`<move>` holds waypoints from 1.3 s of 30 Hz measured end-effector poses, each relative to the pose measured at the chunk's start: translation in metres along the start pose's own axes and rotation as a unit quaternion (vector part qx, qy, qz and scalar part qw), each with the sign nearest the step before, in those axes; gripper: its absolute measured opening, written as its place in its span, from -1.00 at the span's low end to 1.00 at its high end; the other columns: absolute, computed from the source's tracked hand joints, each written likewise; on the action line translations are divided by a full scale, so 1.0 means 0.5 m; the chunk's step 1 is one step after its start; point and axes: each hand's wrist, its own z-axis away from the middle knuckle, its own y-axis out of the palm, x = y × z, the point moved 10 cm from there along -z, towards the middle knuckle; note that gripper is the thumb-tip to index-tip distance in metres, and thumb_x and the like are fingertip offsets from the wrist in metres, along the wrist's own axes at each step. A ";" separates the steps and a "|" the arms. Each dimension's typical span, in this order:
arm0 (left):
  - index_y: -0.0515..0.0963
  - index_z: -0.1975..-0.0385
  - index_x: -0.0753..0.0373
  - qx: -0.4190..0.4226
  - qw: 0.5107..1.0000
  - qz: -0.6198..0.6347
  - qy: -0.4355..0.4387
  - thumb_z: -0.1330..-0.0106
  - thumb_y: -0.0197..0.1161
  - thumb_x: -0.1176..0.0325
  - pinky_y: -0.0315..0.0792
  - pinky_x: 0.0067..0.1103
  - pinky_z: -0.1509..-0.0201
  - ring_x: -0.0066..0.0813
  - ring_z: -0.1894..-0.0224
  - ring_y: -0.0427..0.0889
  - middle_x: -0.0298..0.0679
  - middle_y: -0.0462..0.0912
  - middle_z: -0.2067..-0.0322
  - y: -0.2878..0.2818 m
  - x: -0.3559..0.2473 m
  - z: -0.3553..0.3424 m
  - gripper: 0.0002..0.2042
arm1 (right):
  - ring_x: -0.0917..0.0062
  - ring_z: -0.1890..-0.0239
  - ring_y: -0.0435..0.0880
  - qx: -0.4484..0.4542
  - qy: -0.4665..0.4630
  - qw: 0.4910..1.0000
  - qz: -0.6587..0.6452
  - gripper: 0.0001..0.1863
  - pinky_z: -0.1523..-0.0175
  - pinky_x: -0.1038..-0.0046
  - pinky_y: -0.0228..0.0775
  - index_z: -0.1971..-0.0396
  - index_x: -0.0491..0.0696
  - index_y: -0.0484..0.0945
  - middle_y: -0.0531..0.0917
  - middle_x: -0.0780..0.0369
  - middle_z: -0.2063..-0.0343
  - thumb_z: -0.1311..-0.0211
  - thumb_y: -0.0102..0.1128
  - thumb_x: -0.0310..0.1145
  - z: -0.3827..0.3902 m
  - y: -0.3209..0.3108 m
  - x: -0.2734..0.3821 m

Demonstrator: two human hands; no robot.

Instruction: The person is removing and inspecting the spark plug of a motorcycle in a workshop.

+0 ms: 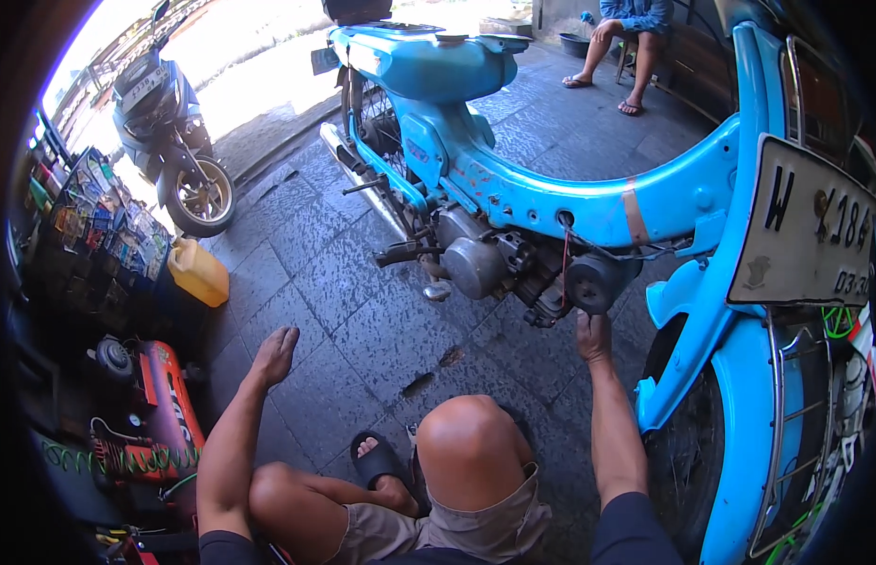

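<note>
A light-blue step-through motorbike (pixel 570 188) stands in front of me, its engine (pixel 477 266) exposed below the frame. My right hand (pixel 594 337) reaches up to the lower edge of a round black housing (pixel 591 285) beside the engine. Its fingertips are at that edge, and whether they grip it cannot be made out. Out to the left, over the dark floor tiles (pixel 362 320), I hold my left hand (pixel 276 355) in the air. Its fingers are stretched out and nothing is in them. A thin red wire (pixel 564 264) hangs above the engine.
The motorbike's front fender (pixel 753 452) and licence plate (pixel 805 221) are close on my right. To the left are a red air compressor (pixel 169 386), a yellow jerrycan (pixel 199 271) and a crowded rack (pixel 99 235). Another motorbike (pixel 165 132) and a seated person (pixel 635 47) are farther back.
</note>
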 end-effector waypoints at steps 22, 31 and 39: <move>0.41 -0.13 0.48 0.054 0.996 0.031 -0.060 -0.50 -0.17 -0.04 0.24 -0.33 -0.32 0.06 -0.27 0.38 0.19 0.46 -0.14 0.030 0.042 -0.003 -0.40 | -0.03 0.34 0.58 -0.012 0.041 0.995 -0.094 -0.65 0.14 0.15 0.40 0.06 -0.13 0.46 0.61 0.02 0.45 -0.38 -0.01 -0.16 -0.018 -0.014 -0.049; 0.42 -0.13 0.47 0.072 0.996 0.024 -0.048 -0.50 -0.17 -0.04 0.24 -0.34 -0.33 0.06 -0.27 0.38 0.20 0.47 -0.14 0.050 -0.016 -0.016 -0.40 | -0.03 0.41 0.57 -0.097 0.021 0.992 -0.084 -0.73 0.25 0.12 0.43 0.10 -0.14 0.46 0.61 0.00 0.38 -0.35 0.03 -0.28 -0.004 -0.032 -0.002; 0.47 -0.03 0.43 0.021 1.000 -0.009 -0.013 -0.51 -0.18 -0.03 0.43 -0.38 -0.05 -0.19 0.11 0.61 0.01 0.62 0.05 0.043 0.028 -0.029 -0.44 | 0.62 0.63 0.40 -0.071 0.463 0.701 -0.537 -0.78 0.51 0.42 0.36 0.38 -0.07 0.40 0.40 0.31 0.63 -0.36 0.08 -0.24 0.048 0.084 -0.026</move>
